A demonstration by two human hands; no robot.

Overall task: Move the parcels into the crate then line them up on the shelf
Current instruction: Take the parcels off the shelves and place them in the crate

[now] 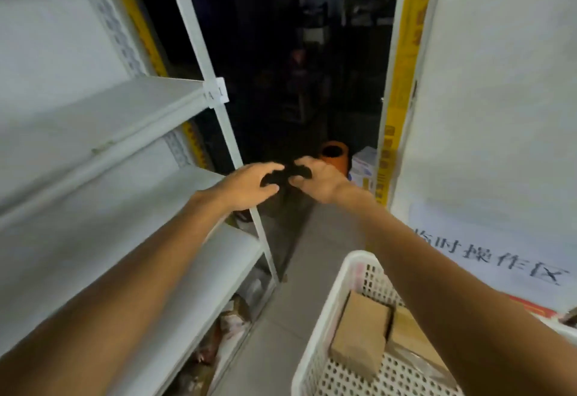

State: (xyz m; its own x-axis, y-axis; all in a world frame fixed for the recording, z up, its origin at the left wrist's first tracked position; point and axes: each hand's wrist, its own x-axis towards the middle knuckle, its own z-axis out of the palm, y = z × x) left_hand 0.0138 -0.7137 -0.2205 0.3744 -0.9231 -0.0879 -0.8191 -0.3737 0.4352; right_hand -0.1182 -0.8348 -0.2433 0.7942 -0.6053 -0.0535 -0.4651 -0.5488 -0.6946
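Note:
Both arms reach forward over the aisle. My left hand (249, 184) and my right hand (318, 181) meet on a small black object (288, 173), held between the fingers of both; what it is I cannot tell. At the lower right stands a white perforated crate (321, 327) with brown cardboard parcels (362, 333) lying inside, partly hidden under my right forearm. On the left is a white metal shelf unit (103, 127) with bare boards at the upper levels.
Bagged items (231, 323) lie on the lowest shelf level at the left. A white panel with black printed characters (499, 258) stands on the right. An orange cylinder (334, 155) and a white box (363, 166) sit at the dark far end of the grey floor aisle.

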